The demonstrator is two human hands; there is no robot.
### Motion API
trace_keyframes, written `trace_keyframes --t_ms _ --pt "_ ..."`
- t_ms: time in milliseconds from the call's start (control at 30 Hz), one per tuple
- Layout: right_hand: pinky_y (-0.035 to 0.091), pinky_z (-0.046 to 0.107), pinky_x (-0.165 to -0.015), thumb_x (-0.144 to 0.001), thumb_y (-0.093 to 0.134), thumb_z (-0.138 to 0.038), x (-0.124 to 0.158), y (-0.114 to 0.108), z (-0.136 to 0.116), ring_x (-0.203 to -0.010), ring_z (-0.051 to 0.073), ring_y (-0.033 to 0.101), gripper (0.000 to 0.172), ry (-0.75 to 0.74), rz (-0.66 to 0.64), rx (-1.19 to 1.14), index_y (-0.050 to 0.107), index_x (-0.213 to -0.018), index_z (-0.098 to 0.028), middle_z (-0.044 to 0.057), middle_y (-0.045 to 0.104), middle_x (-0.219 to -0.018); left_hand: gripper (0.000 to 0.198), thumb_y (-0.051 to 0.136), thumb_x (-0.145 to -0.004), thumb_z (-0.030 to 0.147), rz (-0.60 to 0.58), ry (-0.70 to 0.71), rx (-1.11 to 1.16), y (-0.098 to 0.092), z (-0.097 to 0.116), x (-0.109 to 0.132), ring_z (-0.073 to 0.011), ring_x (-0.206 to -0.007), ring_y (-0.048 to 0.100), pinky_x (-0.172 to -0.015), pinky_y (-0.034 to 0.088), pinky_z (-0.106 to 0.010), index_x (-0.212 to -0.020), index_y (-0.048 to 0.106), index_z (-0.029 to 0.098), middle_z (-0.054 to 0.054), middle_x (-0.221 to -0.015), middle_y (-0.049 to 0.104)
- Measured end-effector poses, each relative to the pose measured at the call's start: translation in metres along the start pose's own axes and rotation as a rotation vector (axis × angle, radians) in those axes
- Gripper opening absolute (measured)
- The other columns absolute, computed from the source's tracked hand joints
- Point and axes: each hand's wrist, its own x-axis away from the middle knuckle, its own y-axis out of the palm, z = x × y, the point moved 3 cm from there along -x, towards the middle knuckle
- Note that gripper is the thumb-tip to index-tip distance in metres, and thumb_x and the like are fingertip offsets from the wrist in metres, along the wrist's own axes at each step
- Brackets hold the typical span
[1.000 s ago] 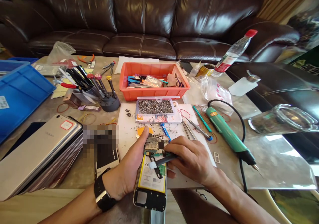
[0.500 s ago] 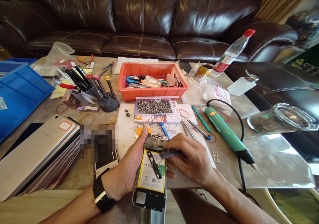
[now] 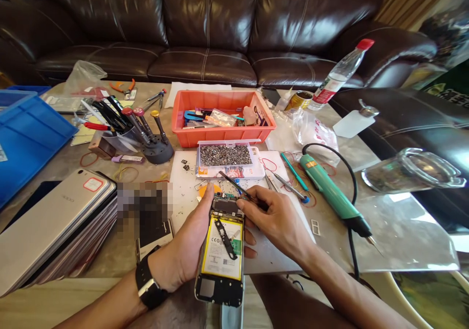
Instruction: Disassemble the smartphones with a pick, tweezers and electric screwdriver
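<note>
My left hand [image 3: 188,243] is wrapped round an opened smartphone [image 3: 219,295], thumb along its upper left edge. A yellow-edged battery [image 3: 212,253] fills the phone's middle, and a narrow black bracket [image 3: 226,239] lies slantwise across it. Above the battery, a dark plate and green circuit board [image 3: 229,197] show. My right hand [image 3: 278,216] is closed on a slim dark tool [image 3: 234,184] whose flat-looking tip points up and left, above the phone. Its fingertips are at the phone's upper right edge; whether they touch the board I cannot tell.
Behind the phone, a clear box of small screws [image 3: 225,155] stands on a white mat [image 3: 179,197], near an orange bin [image 3: 223,136]. Stacked phones [image 3: 58,212] and a screwdriver stand [image 3: 157,151] are left. A green electric screwdriver [image 3: 331,190] and glass jug [image 3: 410,173] lie right.
The dark tool has swung from over the battery's top edge to pointing up and left. The grey plate at the phone's top no longer shows; dark plate and green board appear there.
</note>
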Motion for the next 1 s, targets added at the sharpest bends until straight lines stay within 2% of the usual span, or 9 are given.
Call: trace_keyframes --t_ms 100,167,233,333,500,600,733,867,1000 --pt "0.037 0.025 -0.055 -0.091 0.067 -0.034 0.001 -0.003 -0.002 -0.056 0.013 0.053 0.015 -0.085 0.089 0.101 0.070 -0.087 -0.020 -0.004 0.061 -0.061 0.084 0.027 -0.096 0.082 -0.034 0.025 -0.004 -0.003 0.001 -0.002 -0.0245 -0.065 0.077 -0.067 0.061 -0.035 -0.100 0.077 0.015 -0.013 -0.079 0.081" --pt "0.039 0.025 -0.057 -0.090 0.069 -0.032 0.001 -0.002 -0.001 -0.057 0.013 0.054 0.015 -0.115 0.111 0.103 0.071 -0.099 -0.019 -0.005 0.061 -0.062 0.085 0.026 -0.095 0.082 -0.040 0.047 -0.006 -0.005 0.002 -0.004 -0.0246 -0.066 0.078 -0.071 0.062 -0.038 -0.101 0.077 0.015 -0.013 -0.080 0.081" --pt "0.040 0.025 -0.059 -0.091 0.069 -0.031 0.001 0.000 0.001 -0.057 0.013 0.054 0.013 -0.118 0.087 0.083 0.070 -0.097 -0.019 -0.006 0.059 -0.062 0.086 0.025 -0.095 0.084 -0.049 0.038 -0.003 -0.007 0.001 -0.004 -0.0257 -0.067 0.078 -0.073 0.063 -0.041 -0.102 0.076 0.014 -0.014 -0.080 0.081" --pt "0.041 0.025 -0.060 -0.093 0.068 -0.031 0.000 0.002 0.004 -0.059 0.013 0.055 0.011 -0.122 0.041 0.042 0.070 -0.093 -0.020 -0.005 0.059 -0.063 0.084 0.028 -0.095 0.084 -0.043 0.016 -0.010 -0.008 0.001 -0.004 -0.0271 -0.067 0.078 -0.070 0.062 -0.039 -0.103 0.074 0.015 -0.015 -0.082 0.081" --pt "0.043 0.026 -0.062 -0.092 0.069 -0.031 -0.001 0.002 0.006 -0.064 0.014 0.060 0.011 -0.130 0.024 -0.035 0.071 -0.097 -0.021 -0.003 0.066 -0.069 0.073 0.035 -0.099 0.076 -0.042 0.053 0.002 -0.004 0.001 -0.001 -0.0275 -0.070 0.078 -0.075 0.062 -0.043 -0.105 0.076 0.015 -0.015 -0.085 0.082" --pt "0.043 0.025 -0.060 -0.093 0.066 -0.028 -0.002 0.004 0.008 -0.059 0.013 0.059 0.008 -0.073 -0.022 -0.138 0.069 -0.095 -0.021 -0.005 0.065 -0.065 0.069 0.038 -0.100 0.072 -0.031 0.082 -0.003 -0.001 0.002 0.002 -0.0279 -0.071 0.077 -0.075 0.062 -0.044 -0.109 0.076 0.015 -0.015 -0.087 0.082" --pt "0.043 0.025 -0.057 -0.094 0.065 -0.033 -0.004 0.008 0.012 -0.056 0.013 0.058 0.013 -0.004 -0.076 -0.265 0.066 -0.100 -0.021 -0.006 0.062 -0.062 0.061 0.044 -0.100 0.069 0.002 0.121 -0.050 0.000 0.003 0.004 -0.0272 -0.070 0.076 -0.074 0.062 -0.043 -0.108 0.077 0.018 -0.013 -0.087 0.082" --pt "0.044 0.027 -0.062 -0.095 0.064 -0.035 -0.004 0.007 0.015 -0.061 0.015 0.060 0.014 -0.036 -0.057 -0.188 0.067 -0.099 -0.021 -0.005 0.064 -0.064 0.053 0.051 -0.099 0.066 0.018 0.179 -0.067 -0.001 0.004 0.003 -0.0262 -0.072 0.076 -0.078 0.062 -0.044 -0.110 0.077 0.021 -0.010 -0.090 0.082" --pt "0.043 0.028 -0.066 -0.093 0.069 -0.033 -0.003 0.004 0.015 -0.068 0.016 0.062 0.012 -0.087 -0.021 -0.068 0.069 -0.097 -0.022 -0.003 0.067 -0.067 0.054 0.051 -0.099 0.065 0.055 0.163 -0.065 -0.001 0.005 0.002 -0.0266 -0.070 0.075 -0.077 0.062 -0.044 -0.107 0.078 0.019 -0.012 -0.084 0.081"
